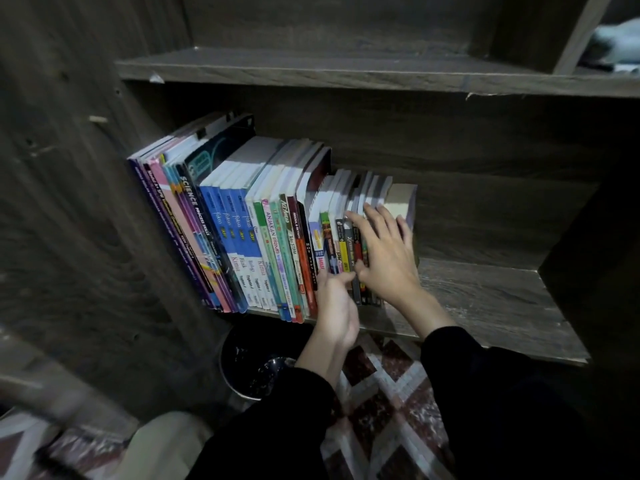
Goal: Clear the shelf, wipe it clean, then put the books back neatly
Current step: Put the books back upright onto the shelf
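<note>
A row of books [249, 230] stands upright on the dark wooden shelf [491, 306], packed against its left wall, tall ones at the left and small ones at the right. My right hand [384, 254] lies with spread, straight fingers over the spines and tops of the small books [346, 244] at the row's right end. My left hand [336, 303] is just below it at the shelf's front edge, fingers reaching to the lower spines of those small books; its grip is hidden.
The right half of the shelf board is bare. An upper shelf [346, 71] runs above. A black round bin [252, 362] stands under the shelf on a patterned red and white rug [391, 386]. Some pale cloth [620, 43] lies at the top right.
</note>
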A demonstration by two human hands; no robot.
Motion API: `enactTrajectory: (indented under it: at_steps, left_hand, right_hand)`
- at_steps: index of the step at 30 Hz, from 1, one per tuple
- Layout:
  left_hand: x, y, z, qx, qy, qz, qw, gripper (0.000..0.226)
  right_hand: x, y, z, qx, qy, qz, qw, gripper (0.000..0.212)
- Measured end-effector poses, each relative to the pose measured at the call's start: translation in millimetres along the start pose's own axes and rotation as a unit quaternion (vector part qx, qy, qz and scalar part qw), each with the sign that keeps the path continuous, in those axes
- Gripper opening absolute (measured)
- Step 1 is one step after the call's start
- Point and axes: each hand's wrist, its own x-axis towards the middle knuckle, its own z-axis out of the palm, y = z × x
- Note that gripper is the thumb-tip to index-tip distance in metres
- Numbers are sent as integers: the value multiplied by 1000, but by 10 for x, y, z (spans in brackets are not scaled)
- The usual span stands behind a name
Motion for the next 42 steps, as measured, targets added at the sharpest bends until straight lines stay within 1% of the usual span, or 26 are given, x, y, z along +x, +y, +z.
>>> enactTrajectory:
  at_steps: [2, 4, 5, 6, 8, 10, 14, 17, 18, 19, 20, 21, 22, 24, 25, 27, 29, 30, 32, 33, 34, 35, 36, 37, 40, 42]
  left_hand:
    - [65, -9, 36, -21, 12, -10, 1000, 78]
    - [100, 25, 64, -32, 0, -19, 999, 79]
    - [123, 46, 88, -39, -7, -22, 999, 75]
    - [134, 74, 126, -43, -4, -24, 999, 64]
    - [134, 117, 211, -47, 14, -24, 998, 52]
    - [130, 107, 250, -47, 15, -24, 998, 54]
    - [106, 90, 178, 20, -1, -48, 999, 66]
    - [67, 113, 117, 16, -16, -61, 998, 43]
    - [36, 107, 107, 5, -26, -63, 998, 43]
    - [26, 74, 99, 17, -31, -51, 998, 50]
    - [7, 47, 93, 65, -31, -12, 997, 53]
    - [-4, 18, 94, 133, -25, 53, 989, 51]
    - [-16, 8, 96, 205, -10, 134, 970, 49]
    - [-5, 66, 83, 346, 24, 269, 898, 47]
    - [9, 111, 68, 407, 31, 309, 859, 48]
    - [59, 171, 33, 502, 18, 351, 790, 48]
    - [99, 176, -11, 548, 6, 376, 747, 46]
    - [109, 174, -36, 550, 5, 384, 742, 45]
    - [127, 181, -79, 536, 21, 397, 745, 42]
    - [148, 195, -102, 539, 32, 409, 736, 43]
    - [160, 215, -114, 562, 37, 417, 713, 44]
    - [177, 233, -124, 596, 33, 422, 683, 48]
    - [201, 249, -127, 631, 22, 417, 654, 52]
    - [220, 266, -122, 660, 14, 404, 634, 56]
    - [239, 274, -94, 698, 17, 361, 618, 63]
    - [210, 260, -57, 698, 22, 344, 627, 63]
  right_hand:
    - [1, 1, -12, 9, 2, 0, 1000, 85]
    - [-2, 10, -28, 14, 2, 0, 1000, 83]
    - [-2, 19, -35, 17, 2, -2, 1000, 83]
    - [-1, 28, -41, 21, 2, -5, 1000, 83]
    - [0, 46, -55, 26, 1, -12, 1000, 84]
    - [3, 63, -78, 30, -1, -13, 999, 88]
    - [12, 66, -133, 63, -10, 4, 998, 92]
    - [25, 81, -165, 74, -16, 9, 997, 87]
    - [32, 86, -174, 77, -18, 10, 997, 85]
    - [35, 90, -183, 79, -20, 9, 997, 83]
    - [38, 96, -190, 80, -23, 5, 997, 83]
    - [40, 100, -197, 79, -26, -1, 997, 82]
    - [38, 104, -206, 75, -30, -7, 997, 82]
    - [34, 108, -222, 69, -33, -12, 997, 80]
    - [33, 108, -225, 70, -33, -11, 997, 79]
    - [38, 110, -224, 73, -31, -7, 997, 79]
    - [42, 112, -213, 74, -29, -5, 997, 78]
    - [44, 115, -209, 74, -29, -3, 997, 78]
    - [44, 119, -206, 74, -31, -1, 997, 77]
    - [43, 121, -205, 73, -30, -2, 997, 78]
    - [43, 123, -205, 72, -29, -5, 997, 78]
    - [44, 126, -209, 71, -29, -8, 997, 78]
    - [48, 132, -216, 71, -29, -11, 997, 78]
    - [53, 137, -229, 71, -31, -13, 997, 77]
    - [71, 152, -269, 65, -42, -14, 997, 74]
    - [74, 152, -283, 62, -47, -12, 997, 74]
